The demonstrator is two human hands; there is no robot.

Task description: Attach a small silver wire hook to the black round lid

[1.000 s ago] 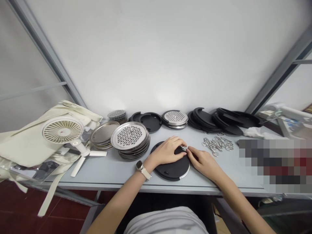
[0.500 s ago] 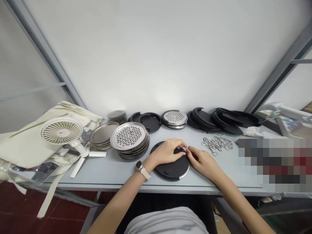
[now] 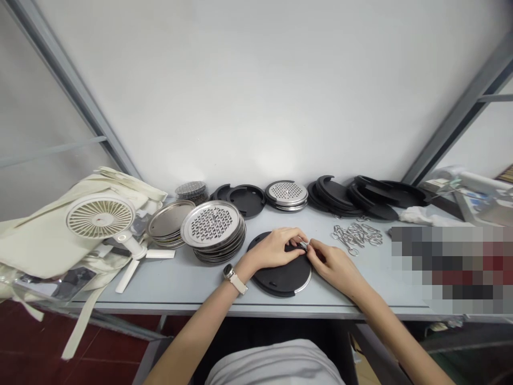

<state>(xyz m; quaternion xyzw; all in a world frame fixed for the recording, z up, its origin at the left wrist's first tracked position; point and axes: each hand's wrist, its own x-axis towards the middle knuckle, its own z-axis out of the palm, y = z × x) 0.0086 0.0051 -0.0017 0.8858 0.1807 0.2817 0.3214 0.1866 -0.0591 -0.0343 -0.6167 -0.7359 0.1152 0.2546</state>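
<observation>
A round black plate (image 3: 280,278) lies on the table in front of me, a strip of silvery metal showing along its lower right edge. My left hand (image 3: 278,248) reaches over its upper part, fingers curled round a small shiny metal wire clip (image 3: 303,245) at the upper right rim. My right hand (image 3: 331,267) pinches the same clip from the right with thumb and forefinger. Fingers hide most of the clip, so its exact seat on the rim cannot be made out. Loose metal wire clips (image 3: 356,237) lie in a heap beyond my right hand.
Left of the plate stands a stack of round metal grater discs (image 3: 214,224), with plain metal discs (image 3: 170,222) behind. Black round holders (image 3: 336,195) and a perforated disc (image 3: 287,192) line the wall. A white fan (image 3: 100,218) and cream bag (image 3: 36,230) occupy the left.
Both hands stay at the plate's upper right rim with almost no movement. The view has shifted very slightly.
</observation>
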